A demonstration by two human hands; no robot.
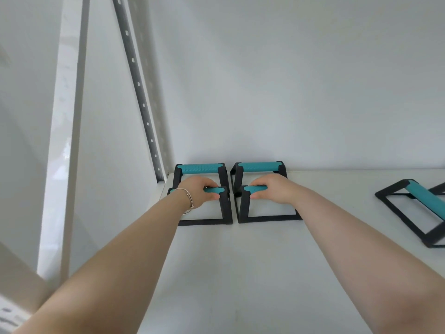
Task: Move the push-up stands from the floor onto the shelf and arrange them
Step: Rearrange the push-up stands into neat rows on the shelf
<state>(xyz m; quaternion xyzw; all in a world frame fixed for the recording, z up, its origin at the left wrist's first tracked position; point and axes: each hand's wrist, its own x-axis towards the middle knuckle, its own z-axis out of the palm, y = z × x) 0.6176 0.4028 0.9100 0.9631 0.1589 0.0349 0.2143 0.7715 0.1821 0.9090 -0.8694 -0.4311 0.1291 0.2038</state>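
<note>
Several black push-up stands with teal grips stand on the white shelf. Two sit at the back against the wall: the back-left stand and the back-right stand. In front of them are the front-left stand and the front-right stand, side by side and almost touching. My left hand, with a bracelet at the wrist, is wrapped around the front-left stand's teal grip. My right hand is wrapped around the front-right stand's grip. Both front stands rest on the shelf.
Another stand lies skewed at the right edge of the view, with part of a further one behind it. A perforated metal upright rises at the shelf's back-left corner. The white wall closes the back.
</note>
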